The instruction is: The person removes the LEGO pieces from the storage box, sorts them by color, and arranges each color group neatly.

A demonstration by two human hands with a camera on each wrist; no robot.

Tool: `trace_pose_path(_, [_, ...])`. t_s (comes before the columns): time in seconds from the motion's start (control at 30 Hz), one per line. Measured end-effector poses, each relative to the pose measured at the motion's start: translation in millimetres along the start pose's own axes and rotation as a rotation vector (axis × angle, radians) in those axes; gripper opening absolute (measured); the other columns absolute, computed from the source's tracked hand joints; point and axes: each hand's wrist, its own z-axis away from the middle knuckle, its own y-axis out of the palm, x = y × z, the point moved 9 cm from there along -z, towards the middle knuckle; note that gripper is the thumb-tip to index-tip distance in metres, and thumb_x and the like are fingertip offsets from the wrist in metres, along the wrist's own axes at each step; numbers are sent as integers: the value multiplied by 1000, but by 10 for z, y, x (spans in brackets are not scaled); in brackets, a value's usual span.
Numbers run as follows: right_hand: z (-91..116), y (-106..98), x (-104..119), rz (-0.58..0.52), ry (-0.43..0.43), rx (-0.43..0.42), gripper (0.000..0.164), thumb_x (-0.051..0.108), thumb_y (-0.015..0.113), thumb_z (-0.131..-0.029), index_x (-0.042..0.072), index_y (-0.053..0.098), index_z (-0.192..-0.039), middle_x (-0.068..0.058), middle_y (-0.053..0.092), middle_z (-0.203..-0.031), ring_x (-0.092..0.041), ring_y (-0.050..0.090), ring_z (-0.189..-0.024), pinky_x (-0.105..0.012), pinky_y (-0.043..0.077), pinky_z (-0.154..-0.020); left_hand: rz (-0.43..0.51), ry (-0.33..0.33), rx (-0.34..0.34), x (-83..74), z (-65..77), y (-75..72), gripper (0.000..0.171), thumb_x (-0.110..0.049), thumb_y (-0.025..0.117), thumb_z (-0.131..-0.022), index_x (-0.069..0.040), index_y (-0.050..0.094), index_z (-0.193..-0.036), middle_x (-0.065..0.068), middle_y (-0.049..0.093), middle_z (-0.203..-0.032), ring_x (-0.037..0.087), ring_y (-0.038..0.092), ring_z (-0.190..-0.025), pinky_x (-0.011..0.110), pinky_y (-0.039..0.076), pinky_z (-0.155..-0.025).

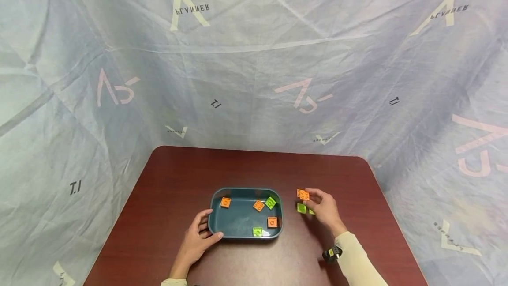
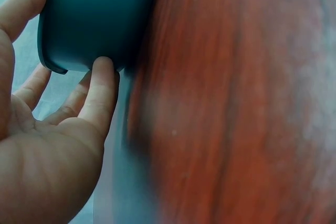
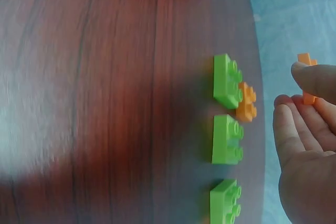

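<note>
In the head view my right hand pinches an orange toy building brick between thumb and fingers, raised over the table right of a dark teal tray. The right wrist view shows that brick partly hidden by the thumb. Below it on the table stand green bricks in a row and another orange brick, studs showing. My left hand holds the tray's left end, thumb at the near corner, fingers on the side wall. In the left wrist view fingertips press against the tray's wall.
Inside the tray lie three orange bricks, one an orange brick at the left, and two green bricks, one a green brick by the near wall. The reddish-brown table is enclosed by grey printed sheeting.
</note>
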Motion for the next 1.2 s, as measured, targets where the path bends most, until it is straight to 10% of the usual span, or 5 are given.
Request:
trace_pose_path(0.5, [-254, -201, -173, 83, -27, -19, 47, 13, 80, -96, 13, 67, -141, -21, 70, -136, -40, 71, -121, -29, 61, -70, -24, 10, -3, -14, -33, -26, 83, -18, 91, -86, -19, 48, -156, 19, 62, -140, 34, 67, -123, 31, 61, -89])
trace_pose_path(1.2, [-335, -290, -380, 336, -76, -10, 47, 16, 83, -94, 13, 71, -139, -18, 72, -134, -34, 70, -114, -49, 62, -92, 12, -7, -4, 15, 6, -1, 83, -16, 92, -84, -21, 50, -155, 20, 62, -140, 33, 68, -121, 32, 62, -88])
